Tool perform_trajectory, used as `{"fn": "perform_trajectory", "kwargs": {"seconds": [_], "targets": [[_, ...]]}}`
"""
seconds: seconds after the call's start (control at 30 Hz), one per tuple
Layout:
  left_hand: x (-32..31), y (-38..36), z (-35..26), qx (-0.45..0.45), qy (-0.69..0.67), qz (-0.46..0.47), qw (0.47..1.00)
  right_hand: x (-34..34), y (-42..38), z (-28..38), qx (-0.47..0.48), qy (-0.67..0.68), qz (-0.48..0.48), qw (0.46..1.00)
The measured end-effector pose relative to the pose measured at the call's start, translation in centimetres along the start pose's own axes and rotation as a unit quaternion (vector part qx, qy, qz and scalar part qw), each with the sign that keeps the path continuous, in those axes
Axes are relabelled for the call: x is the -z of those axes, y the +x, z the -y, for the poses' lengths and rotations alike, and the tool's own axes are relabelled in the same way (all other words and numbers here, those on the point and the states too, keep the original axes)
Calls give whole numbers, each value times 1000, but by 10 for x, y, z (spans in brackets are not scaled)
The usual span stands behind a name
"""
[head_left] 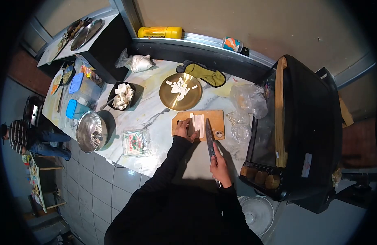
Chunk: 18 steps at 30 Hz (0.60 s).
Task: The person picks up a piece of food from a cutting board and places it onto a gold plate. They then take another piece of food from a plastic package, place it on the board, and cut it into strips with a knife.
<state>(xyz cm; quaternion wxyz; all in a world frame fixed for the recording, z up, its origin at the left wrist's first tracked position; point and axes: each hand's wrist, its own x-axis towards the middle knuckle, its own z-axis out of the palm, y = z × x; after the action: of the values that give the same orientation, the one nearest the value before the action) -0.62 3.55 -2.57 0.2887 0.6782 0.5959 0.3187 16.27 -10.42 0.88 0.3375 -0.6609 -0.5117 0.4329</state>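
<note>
A wooden cutting board (217, 117) lies on the marble-patterned table in front of me, with long pale strips (198, 122) side by side on it. My left hand (184, 131) rests at the left of the board, its fingers bent and gripping the edge of the strips. In my right hand (221, 168), closed round the handle, is a knife (209, 132). Its dark blade lies along the right side of the strips, tip pointing away from me. Just beyond the board, a gold-coloured round plate (168, 100) holds short cut white pieces (180, 87).
A black oven (307, 134) stands at right, beside clear plastic bags (249, 100). Leftward are a printed plastic packet (135, 143), a metal bowl (84, 136) and a black bowl (132, 98) of white pieces. Green-and-black oven mitts (205, 75) lie behind the plate. Another person (23, 136) stands far left.
</note>
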Motion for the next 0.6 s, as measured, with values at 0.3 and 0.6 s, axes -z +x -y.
{"fn": "perform_trajectory", "kwargs": {"seconds": [0.3,0.6], "targets": [[13,12,-17,47,-43,35,997,-4,-3,9,-31,69,62,995],[18,5,-11,49,-28,4,998,-11,1,-14,41,35,-5,999]]}}
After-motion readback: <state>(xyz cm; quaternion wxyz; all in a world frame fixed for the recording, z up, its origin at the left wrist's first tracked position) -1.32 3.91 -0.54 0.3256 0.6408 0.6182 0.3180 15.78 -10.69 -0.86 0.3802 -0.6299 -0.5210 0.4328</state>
